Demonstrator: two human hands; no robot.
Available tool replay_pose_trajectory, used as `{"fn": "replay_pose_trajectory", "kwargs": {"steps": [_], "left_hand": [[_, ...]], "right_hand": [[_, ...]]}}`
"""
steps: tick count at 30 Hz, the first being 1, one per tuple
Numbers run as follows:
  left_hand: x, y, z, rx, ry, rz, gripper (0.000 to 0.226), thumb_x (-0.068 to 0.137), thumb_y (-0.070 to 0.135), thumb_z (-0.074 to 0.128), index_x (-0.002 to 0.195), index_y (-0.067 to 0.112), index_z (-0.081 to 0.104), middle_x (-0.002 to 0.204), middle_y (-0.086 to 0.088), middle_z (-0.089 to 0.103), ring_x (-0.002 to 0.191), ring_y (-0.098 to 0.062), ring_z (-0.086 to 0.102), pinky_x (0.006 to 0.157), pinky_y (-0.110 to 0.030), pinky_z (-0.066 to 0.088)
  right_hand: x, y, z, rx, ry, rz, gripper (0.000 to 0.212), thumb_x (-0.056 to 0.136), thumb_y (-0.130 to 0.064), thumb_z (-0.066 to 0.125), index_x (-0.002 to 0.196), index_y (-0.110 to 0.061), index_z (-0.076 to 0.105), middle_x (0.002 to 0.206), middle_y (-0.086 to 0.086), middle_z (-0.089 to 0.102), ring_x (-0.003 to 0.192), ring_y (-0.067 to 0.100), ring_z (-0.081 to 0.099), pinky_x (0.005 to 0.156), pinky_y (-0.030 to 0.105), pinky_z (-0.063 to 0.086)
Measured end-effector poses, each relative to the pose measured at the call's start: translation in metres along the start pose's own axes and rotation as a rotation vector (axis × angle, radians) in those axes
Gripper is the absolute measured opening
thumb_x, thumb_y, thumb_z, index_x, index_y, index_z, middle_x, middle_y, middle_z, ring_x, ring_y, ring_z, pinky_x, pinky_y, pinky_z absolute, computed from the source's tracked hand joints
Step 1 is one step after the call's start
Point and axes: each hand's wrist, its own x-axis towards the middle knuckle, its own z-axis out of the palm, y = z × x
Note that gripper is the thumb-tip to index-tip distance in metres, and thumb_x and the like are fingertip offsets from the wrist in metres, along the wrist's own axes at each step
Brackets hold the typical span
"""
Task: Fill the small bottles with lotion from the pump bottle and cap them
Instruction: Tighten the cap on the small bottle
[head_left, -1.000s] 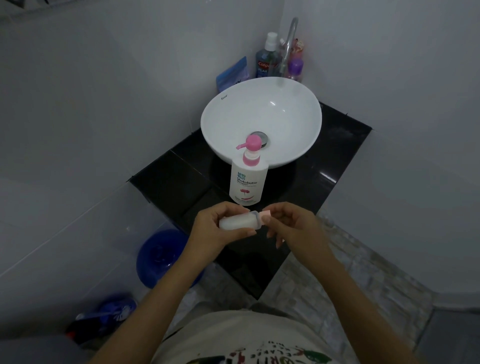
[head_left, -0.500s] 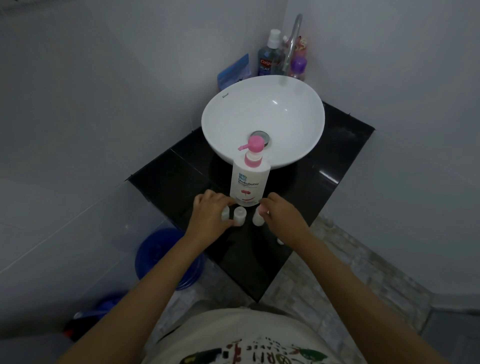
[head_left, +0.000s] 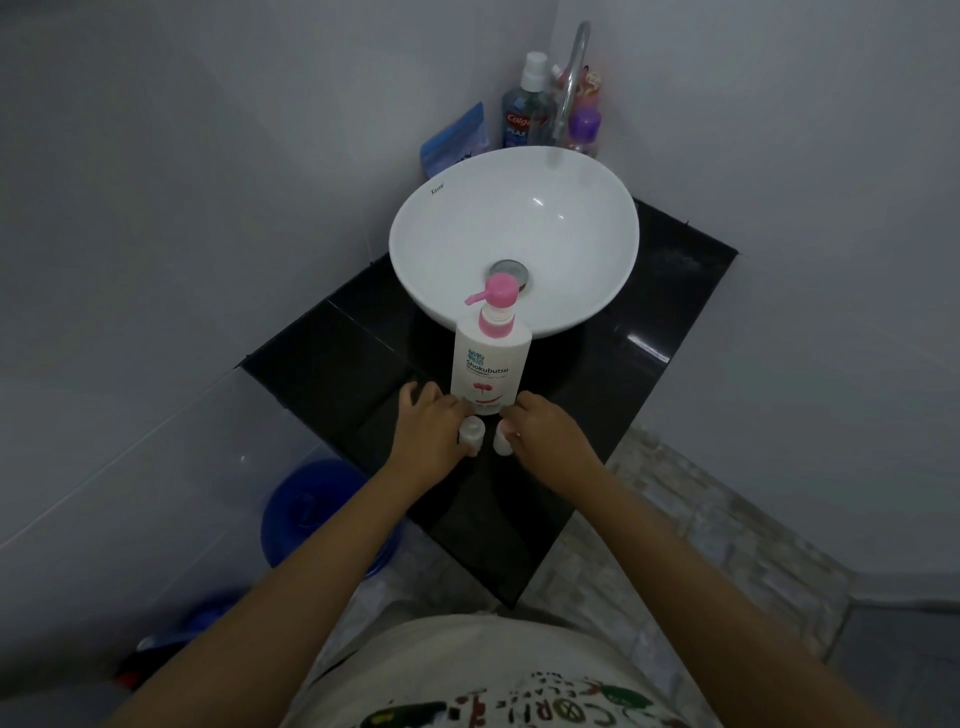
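Observation:
A white pump bottle with a pink pump head stands on the black counter in front of the sink. Just before it stand two small white bottles. My left hand lies over the counter with its thumb against the left small bottle; whatever is under the palm is hidden. My right hand has its fingertips pinched on the right small bottle. Both small bottles are upright on the counter.
A white bowl sink with a tap sits behind the pump bottle. Toiletry bottles and a blue pouch crowd the back corner. A blue bucket is on the floor, left of the counter.
One second ago both hands held a small bottle in the air near my body. They have since moved forward and down, and the small bottles stand on the counter by the pump bottle.

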Motion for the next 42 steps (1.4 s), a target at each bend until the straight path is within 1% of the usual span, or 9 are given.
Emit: {"fn": "replay_pose_trajectory", "kwargs": {"steps": [9,14,17,22,26,30,35,38,42], "left_hand": [[-0.005,0.003,-0.011,-0.148,0.088,-0.033,0.031,0.076,0.042,0.067,0.1,0.024,0.063,0.099,0.007,0.067,0.104,-0.017,0.048,0.103,-0.038,0.019],[-0.021,0.004,-0.039,-0.389,0.213,-0.09,0.027,0.072,0.034,0.074,0.095,0.025,0.063,0.094,0.012,0.06,0.099,-0.01,0.048,0.096,-0.029,0.024],[-0.036,0.004,-0.057,-0.679,0.183,-0.147,0.032,0.071,0.021,0.078,0.099,0.022,0.062,0.102,0.005,0.06,0.098,-0.007,0.053,0.088,-0.02,0.038],[-0.057,0.008,-0.073,-1.135,0.11,-0.225,0.034,0.08,0.009,0.07,0.109,0.023,0.059,0.112,0.012,0.062,0.102,0.01,0.057,0.08,-0.004,0.045],[-0.068,0.015,-0.075,-1.558,0.131,-0.421,0.045,0.074,0.019,0.07,0.117,0.019,0.059,0.114,0.002,0.068,0.105,-0.005,0.065,0.082,-0.019,0.053],[-0.076,0.017,-0.073,-1.747,0.114,-0.471,0.054,0.072,0.028,0.068,0.122,0.011,0.059,0.12,-0.007,0.067,0.114,-0.021,0.062,0.094,-0.034,0.049],[-0.082,0.018,-0.074,-1.678,0.022,-0.372,0.049,0.067,0.04,0.073,0.114,0.028,0.066,0.116,0.004,0.07,0.106,-0.016,0.067,0.08,-0.023,0.055],[-0.084,0.021,-0.078,-1.586,-0.024,-0.29,0.043,0.069,0.037,0.073,0.111,0.031,0.067,0.116,0.003,0.069,0.104,-0.019,0.067,0.082,-0.026,0.056],[-0.084,0.028,-0.086,-1.519,-0.04,-0.201,0.037,0.07,0.038,0.074,0.106,0.029,0.069,0.112,0.003,0.071,0.104,-0.016,0.067,0.082,-0.026,0.056]], "right_hand": [[-0.008,0.005,0.0,0.121,0.046,0.098,0.05,0.085,-0.029,0.062,0.129,-0.013,0.048,0.113,0.007,0.058,0.099,0.022,0.057,0.08,0.028,0.043],[-0.019,0.034,-0.006,0.327,0.263,0.376,0.044,0.087,-0.033,0.062,0.125,-0.013,0.053,0.115,0.009,0.06,0.097,0.022,0.06,0.08,0.027,0.044],[-0.019,0.05,-0.003,0.293,0.06,0.521,0.041,0.087,-0.027,0.063,0.123,-0.008,0.055,0.121,0.014,0.057,0.105,0.027,0.058,0.086,0.034,0.047],[-0.012,0.043,0.009,0.128,-0.274,0.517,0.042,0.084,-0.037,0.064,0.117,-0.012,0.055,0.118,0.01,0.056,0.104,0.025,0.057,0.083,0.035,0.049],[-0.003,0.036,0.014,0.102,-0.458,0.605,0.033,0.086,-0.028,0.063,0.112,-0.01,0.056,0.112,0.011,0.06,0.097,0.025,0.06,0.081,0.035,0.053],[-0.007,0.033,0.008,0.205,-0.321,0.689,0.02,0.087,-0.018,0.058,0.104,-0.007,0.057,0.104,0.014,0.062,0.089,0.025,0.062,0.077,0.036,0.054],[-0.032,0.016,-0.045,0.787,0.204,0.63,0.013,0.081,-0.02,0.07,0.09,-0.016,0.063,0.088,0.002,0.066,0.072,0.007,0.06,0.061,0.015,0.044],[-0.049,-0.008,-0.087,1.162,0.242,0.437,0.018,0.075,-0.015,0.075,0.091,-0.014,0.07,0.086,0.005,0.072,0.073,0.009,0.068,0.061,0.013,0.05],[-0.063,-0.03,-0.115,1.256,0.186,0.242,0.023,0.075,-0.008,0.073,0.098,-0.009,0.071,0.091,0.006,0.074,0.08,0.011,0.07,0.068,0.013,0.052]]}}
